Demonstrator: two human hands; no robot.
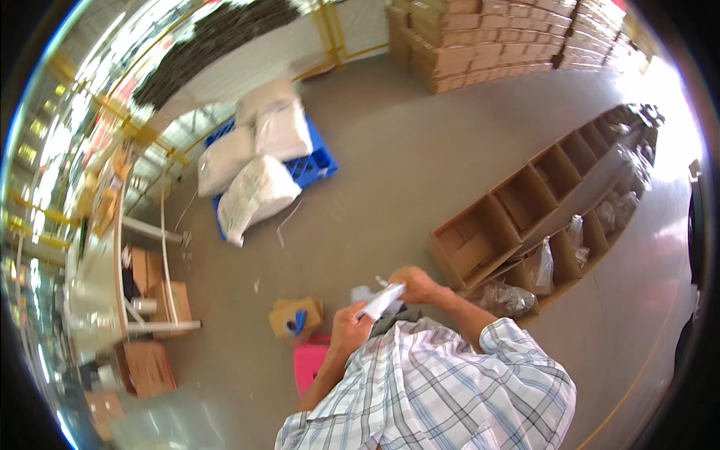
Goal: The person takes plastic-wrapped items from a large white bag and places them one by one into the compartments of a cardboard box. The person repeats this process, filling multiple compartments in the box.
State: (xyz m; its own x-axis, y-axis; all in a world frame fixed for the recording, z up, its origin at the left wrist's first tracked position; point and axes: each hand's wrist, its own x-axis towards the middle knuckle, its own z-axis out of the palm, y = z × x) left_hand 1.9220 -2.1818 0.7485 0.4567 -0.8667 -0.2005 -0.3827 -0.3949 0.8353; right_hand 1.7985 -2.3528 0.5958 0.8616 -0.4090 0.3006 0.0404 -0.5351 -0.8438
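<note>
Close in front of my checked shirt, both hands are on a white sheet (pixel 383 301), which looks like paper or thin film. My left hand (pixel 351 326) grips its lower left end between thumb and fingers. At its upper right end is my right hand (pixel 415 285), fingers curled onto it. A greyish, translucent piece (pixel 362 293) shows behind the sheet, too blurred to name. Below and left of my left hand stands a bright pink object (pixel 308 360), partly hidden by my forearm. Beside it lies brown cardboard (pixel 281 320) with a blue tape roll (pixel 298 323) on top.
Two rows of open cardboard boxes (pixel 478 247) run away to the right, some holding clear plastic bags (pixel 544 267). White sacks (pixel 259 191) lie on a blue pallet (pixel 318 163) ahead left. A table (pixel 121 270) stands left; stacked cartons (pixel 455 59) stand at the back.
</note>
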